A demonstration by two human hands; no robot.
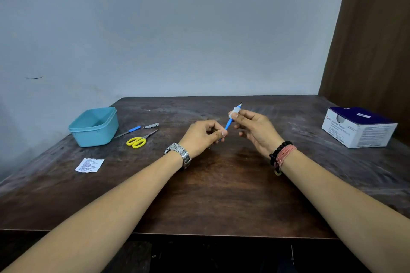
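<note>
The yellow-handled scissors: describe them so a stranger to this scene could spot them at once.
On the dark wooden table, find the light blue plastic tub at far left. Right of it lie three small tools, the steel scissors nearest the camera. Only they have yellow loop handles, unlike the silver metal nail clipper and the slim blue-handled metal tool.

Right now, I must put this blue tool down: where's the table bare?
The table is bare nearer than the left hand and right hand gripping the blue tool, and between right hand and swab box. Crowded far left: teal tub, file, clipper, scissors, torn wrapper.
</note>
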